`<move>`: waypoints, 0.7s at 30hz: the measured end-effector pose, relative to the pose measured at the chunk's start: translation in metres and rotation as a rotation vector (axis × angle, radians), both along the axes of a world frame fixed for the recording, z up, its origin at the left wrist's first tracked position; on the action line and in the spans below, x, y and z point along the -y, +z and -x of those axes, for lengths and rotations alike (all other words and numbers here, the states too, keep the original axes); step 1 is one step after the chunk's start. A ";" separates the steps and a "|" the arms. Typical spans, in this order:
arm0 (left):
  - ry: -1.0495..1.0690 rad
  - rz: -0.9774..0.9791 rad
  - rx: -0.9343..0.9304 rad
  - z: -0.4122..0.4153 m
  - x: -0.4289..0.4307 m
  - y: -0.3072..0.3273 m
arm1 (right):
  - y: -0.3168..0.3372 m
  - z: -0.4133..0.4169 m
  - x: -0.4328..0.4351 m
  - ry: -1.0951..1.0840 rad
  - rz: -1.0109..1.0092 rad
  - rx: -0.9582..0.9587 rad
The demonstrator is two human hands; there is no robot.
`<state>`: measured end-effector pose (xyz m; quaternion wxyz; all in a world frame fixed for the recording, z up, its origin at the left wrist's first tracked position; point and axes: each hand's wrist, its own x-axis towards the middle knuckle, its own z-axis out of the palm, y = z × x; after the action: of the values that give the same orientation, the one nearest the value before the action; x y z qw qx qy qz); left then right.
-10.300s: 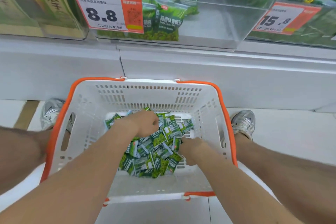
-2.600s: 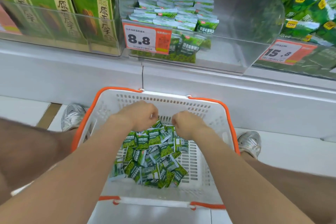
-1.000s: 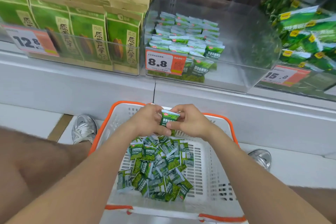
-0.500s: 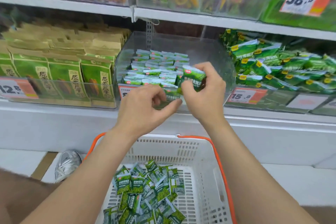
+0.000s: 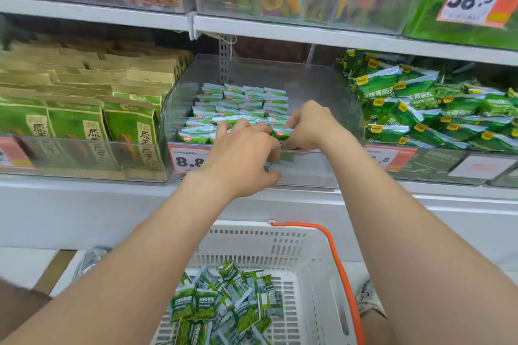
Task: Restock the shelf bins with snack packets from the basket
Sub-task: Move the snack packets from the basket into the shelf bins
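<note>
Head view: both hands reach over the front wall of the clear shelf bin (image 5: 314, 84), the middle one on the lower shelf. The right hand (image 5: 311, 126) has its fingers curled and pinched onto a small green snack packet (image 5: 282, 133), held low at the front of the bin, just right of the rows of stacked packets (image 5: 241, 103) already inside. The left hand (image 5: 241, 159) lies over the bin's front edge. Its fingers (image 5: 244, 126) are close together and only gently bent, their tips resting on the front row beside the held packet, while the thumb sits lower against the outside of the front wall, next to the 8.8 price tag (image 5: 186, 160). I cannot tell whether it grips anything.

Below, the white basket (image 5: 332, 244) with an orange rim stands on the floor, a heap of loose packets (image 5: 224, 302) in it.
</note>
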<state>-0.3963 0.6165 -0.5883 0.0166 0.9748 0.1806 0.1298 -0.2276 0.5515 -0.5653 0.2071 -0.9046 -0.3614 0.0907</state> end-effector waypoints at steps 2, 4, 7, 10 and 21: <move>0.000 -0.021 -0.044 -0.005 -0.003 0.002 | -0.004 -0.003 -0.005 -0.006 0.008 -0.020; -0.013 -0.062 -0.089 -0.011 -0.003 0.004 | -0.006 -0.005 -0.009 -0.009 0.010 -0.027; 0.001 -0.077 -0.104 -0.016 -0.002 0.005 | -0.008 -0.003 -0.015 0.011 0.003 -0.021; 0.047 -0.074 -0.099 -0.018 -0.001 0.005 | -0.008 -0.004 -0.017 0.055 -0.041 -0.037; 0.060 -0.067 -0.118 -0.007 -0.009 0.005 | -0.006 -0.001 -0.002 -0.041 0.093 0.177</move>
<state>-0.3896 0.6252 -0.5834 -0.0304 0.9749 0.2060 0.0785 -0.2265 0.5533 -0.5711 0.1339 -0.9250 -0.3548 0.0230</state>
